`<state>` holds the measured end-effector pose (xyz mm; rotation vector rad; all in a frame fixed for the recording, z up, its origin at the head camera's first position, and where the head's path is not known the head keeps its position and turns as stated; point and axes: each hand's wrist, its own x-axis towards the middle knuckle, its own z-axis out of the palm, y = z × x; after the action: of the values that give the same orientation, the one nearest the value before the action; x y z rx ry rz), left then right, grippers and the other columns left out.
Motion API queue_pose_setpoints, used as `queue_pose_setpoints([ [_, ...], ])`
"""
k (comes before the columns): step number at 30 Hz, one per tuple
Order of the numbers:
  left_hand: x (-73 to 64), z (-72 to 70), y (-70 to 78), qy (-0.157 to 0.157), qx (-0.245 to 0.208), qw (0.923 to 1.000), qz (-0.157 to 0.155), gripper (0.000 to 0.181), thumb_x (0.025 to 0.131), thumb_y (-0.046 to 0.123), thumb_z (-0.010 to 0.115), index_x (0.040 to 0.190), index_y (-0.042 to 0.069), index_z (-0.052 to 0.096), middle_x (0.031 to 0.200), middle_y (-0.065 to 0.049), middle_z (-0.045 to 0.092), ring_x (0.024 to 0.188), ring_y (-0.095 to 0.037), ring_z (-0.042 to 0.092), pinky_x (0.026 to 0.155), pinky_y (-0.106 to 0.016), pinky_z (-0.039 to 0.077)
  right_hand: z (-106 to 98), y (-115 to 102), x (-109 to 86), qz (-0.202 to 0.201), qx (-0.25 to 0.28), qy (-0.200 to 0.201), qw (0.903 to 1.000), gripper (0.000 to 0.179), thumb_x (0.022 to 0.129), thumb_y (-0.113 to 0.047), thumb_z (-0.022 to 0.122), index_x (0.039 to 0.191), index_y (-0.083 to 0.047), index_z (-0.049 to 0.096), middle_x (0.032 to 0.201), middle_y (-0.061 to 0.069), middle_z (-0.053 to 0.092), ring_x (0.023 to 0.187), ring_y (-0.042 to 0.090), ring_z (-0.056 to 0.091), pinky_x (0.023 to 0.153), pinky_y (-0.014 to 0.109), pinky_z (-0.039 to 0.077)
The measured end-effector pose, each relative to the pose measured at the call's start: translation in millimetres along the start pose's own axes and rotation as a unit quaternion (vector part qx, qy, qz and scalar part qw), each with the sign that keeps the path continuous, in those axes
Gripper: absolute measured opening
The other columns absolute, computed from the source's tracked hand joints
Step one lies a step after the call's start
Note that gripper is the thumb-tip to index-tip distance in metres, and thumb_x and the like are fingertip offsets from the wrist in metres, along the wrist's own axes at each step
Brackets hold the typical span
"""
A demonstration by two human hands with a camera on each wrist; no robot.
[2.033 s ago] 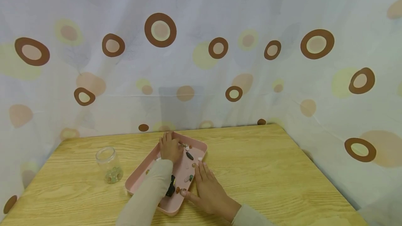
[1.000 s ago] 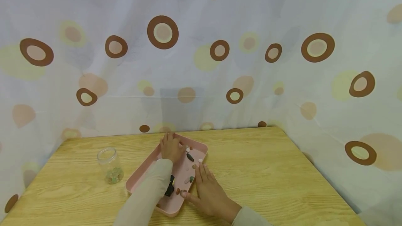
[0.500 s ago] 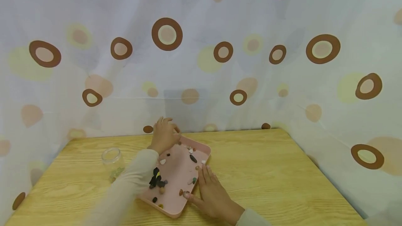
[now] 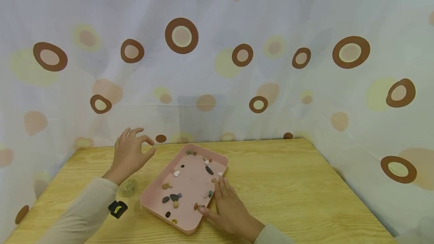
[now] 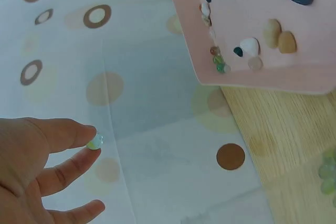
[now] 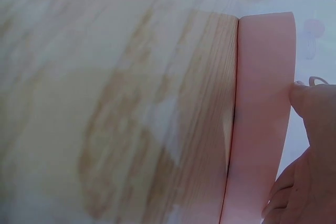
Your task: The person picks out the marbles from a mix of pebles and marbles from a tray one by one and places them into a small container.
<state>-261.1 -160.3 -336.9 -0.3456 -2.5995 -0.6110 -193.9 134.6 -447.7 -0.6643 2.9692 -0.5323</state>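
My left hand (image 4: pixel 129 156) is raised left of the pink tray (image 4: pixel 190 178), beside and above the clear jar (image 4: pixel 128 188). Between thumb and index finger it pinches a small clear glass marble (image 5: pixel 95 141) with a greenish tint. The jar's upper part is mostly hidden behind the hand; pale green marbles (image 5: pixel 328 174) show in it. My right hand (image 4: pixel 232 212) rests along the tray's right rim, fingers extended. Inside the tray lie several polished stones, among them a long dark stone (image 4: pixel 209 170), and small glass beads (image 4: pixel 191 153) in the far corner.
The wooden table (image 4: pixel 288 187) extends to the right of the tray. A patterned white curtain (image 4: pixel 217 67) hangs behind its far edge. On my left wrist sits a black strapped device (image 4: pixel 118 209).
My left hand has lifted out of the tray's far end and moved left to the jar, carrying the marble. The right hand has stayed at the tray's rim.
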Motion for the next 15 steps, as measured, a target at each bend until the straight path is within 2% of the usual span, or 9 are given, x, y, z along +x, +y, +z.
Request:
queue_pose_setpoints([
  [8,-33.0,-19.8,-35.1,0.021,0.010,0.9995,-0.024,0.013,0.084,0.020,0.070,0.089,0.008,0.071,0.132,-0.031,0.046,0.127,-0.061,0.027,0.091,-0.079,0.022,0,0,-0.1,-0.002,0.004,0.000,1.0000,0.095,0.094,-0.067,0.032,0.149,0.008,0.013,0.156,0.027,0.005,0.144,0.042,0.007,0.113,0.056,0.022],
  [15,-49.0,-23.5,-58.4,0.036,0.025,0.9986,-0.031,0.012,0.081,0.019,0.073,0.087,0.008,0.071,0.129,-0.032,0.048,0.125,-0.062,0.028,0.086,-0.080,0.025,0,-2,-1.5,-0.004,0.003,0.006,1.0000,0.095,0.094,-0.066,0.033,0.149,0.009,0.014,0.156,0.028,0.006,0.144,0.043,0.008,0.113,0.056,0.022],
])
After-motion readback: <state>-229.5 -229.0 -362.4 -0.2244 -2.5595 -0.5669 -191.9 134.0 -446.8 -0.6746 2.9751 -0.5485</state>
